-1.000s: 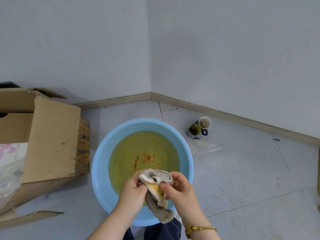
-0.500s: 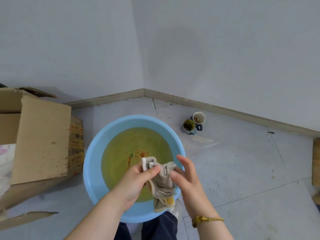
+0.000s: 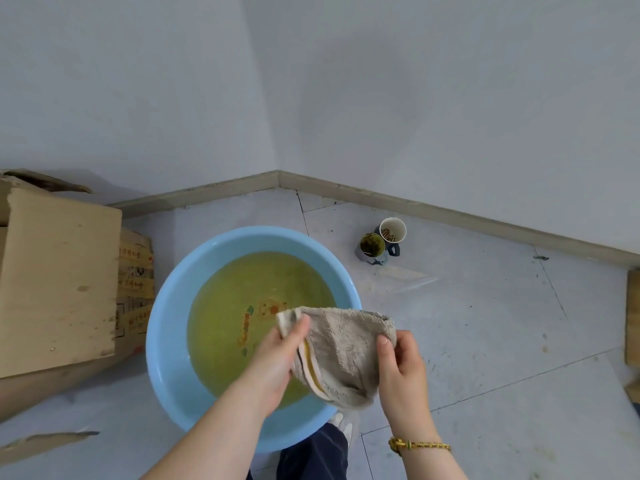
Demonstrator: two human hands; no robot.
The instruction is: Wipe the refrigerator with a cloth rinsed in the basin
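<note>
A light blue basin (image 3: 166,337) with yellowish water stands on the floor in front of me. Above its right rim I hold a beige terry cloth (image 3: 341,348) with a yellow stripe, spread out between both hands. My left hand (image 3: 277,362) pinches the cloth's left corner with the thumb on top. My right hand (image 3: 398,368) grips its right edge, fingers curled round the fabric. The cloth hangs clear of the water. No refrigerator is in view.
A large cardboard box (image 3: 59,282) stands close to the basin's left side. Two small cups (image 3: 381,240) sit on the floor near the corner wall. A wooden edge (image 3: 633,317) shows at far right. My dark trouser leg (image 3: 311,455) and shoe are below the basin.
The bunched cloth has been unfolded and pulled wide between my hands. My right hand moved to the right with its edge; the view shifted slightly.
</note>
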